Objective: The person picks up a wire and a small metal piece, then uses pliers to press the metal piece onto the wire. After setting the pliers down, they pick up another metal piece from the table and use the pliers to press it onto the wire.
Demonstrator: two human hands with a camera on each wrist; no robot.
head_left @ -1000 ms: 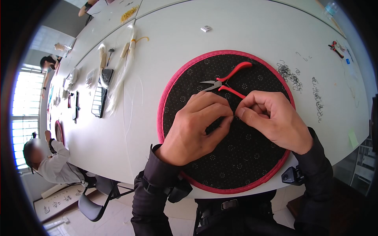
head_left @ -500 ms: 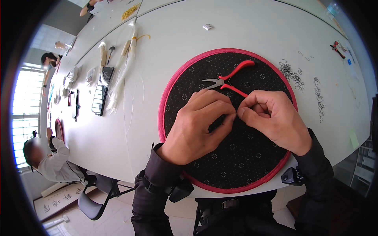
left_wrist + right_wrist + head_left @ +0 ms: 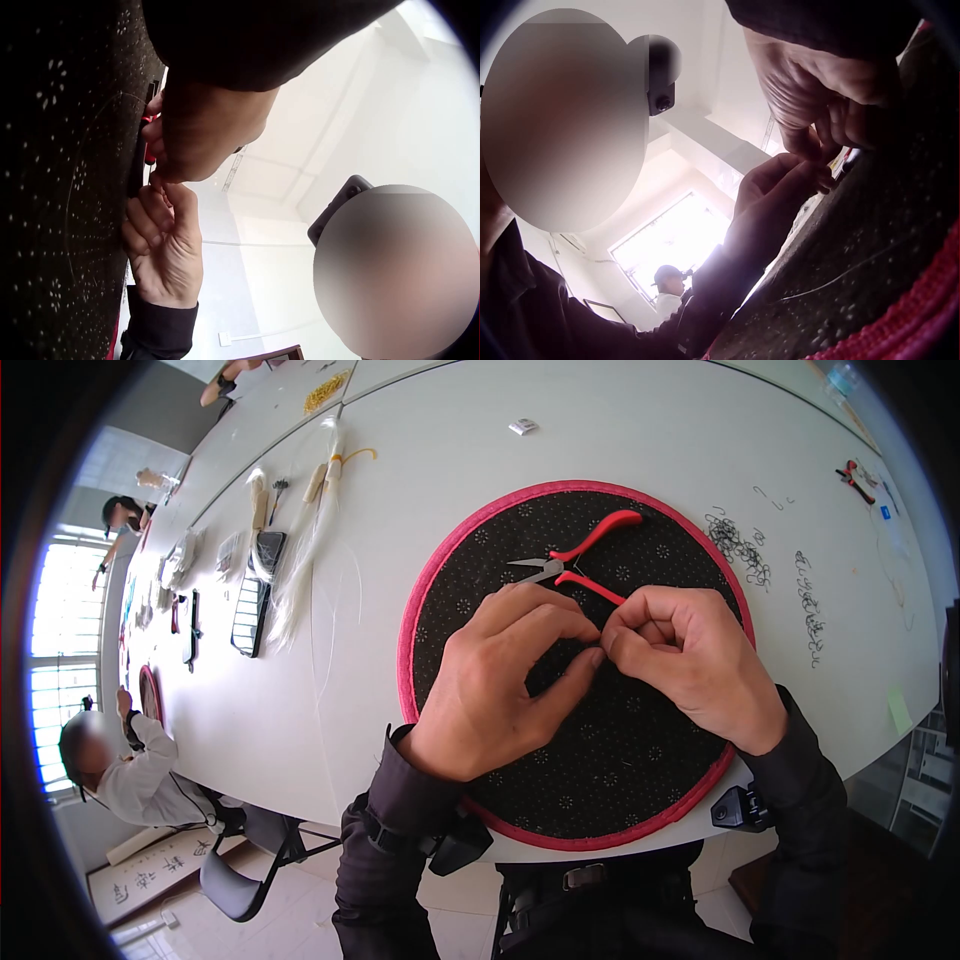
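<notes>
My left hand [image 3: 500,675] and right hand [image 3: 695,665] meet fingertip to fingertip over a round dark mat [image 3: 570,780] with a red edge. Each has its thumb and fingers curled in a pinch. A thin pale strand [image 3: 69,195] loops over the mat up to the hands in the left wrist view; the part between the fingertips is hidden. That strand [image 3: 840,277] shows faintly in the right wrist view too. Pliers with red handles [image 3: 600,538] lie on the mat just beyond my fingers, jaws apart, one handle running behind my right hand.
Small dark wire hooks [image 3: 735,540] lie in a pile right of the mat, with a row of more [image 3: 808,610] beyond. Farther right is a second pair of pliers [image 3: 855,482]. Bundles of pale strands [image 3: 310,550] and a phone [image 3: 250,620] lie left. Another person [image 3: 130,780] sits far left.
My left index fingertip and thumb tip have drawn a little apart and moved slightly right, against my right fingertips. The right hand and the pliers stay nearly in place.
</notes>
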